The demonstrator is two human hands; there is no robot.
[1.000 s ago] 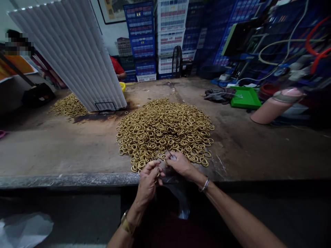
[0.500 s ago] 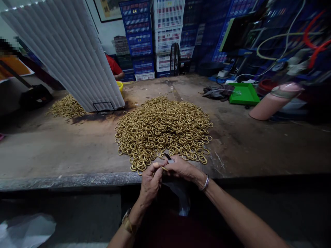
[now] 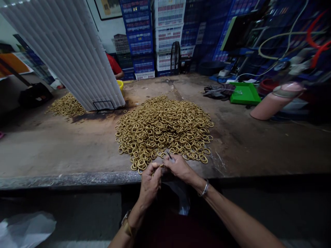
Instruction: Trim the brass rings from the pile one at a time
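Note:
A large heap of brass-coloured rings [image 3: 165,120] lies on the worktable, its near side just beyond my hands. At the table's front edge, my left hand [image 3: 149,184] pinches one brass-coloured ring [image 3: 161,165] between thumb and fingers. My right hand [image 3: 182,170] is closed on a small knife [image 3: 169,155]; its dark blade points up and to the left, while the grip is mostly hidden by the fingers. The right fingertips are close beside the pinched ring, and I cannot tell whether they touch it.
A tall white ribbed panel [image 3: 72,51] stands on the left in a black wire stand [image 3: 103,111], near a smaller ring heap [image 3: 67,105]. On the right are a pink bottle [image 3: 271,103] and a green tray [image 3: 245,93]. Behind the panel shows a person's red sleeve [image 3: 112,64].
My hands have drawn slightly apart, and the knife's blade has tilted and shifted a little to the right. The ring stays in my left fingers.

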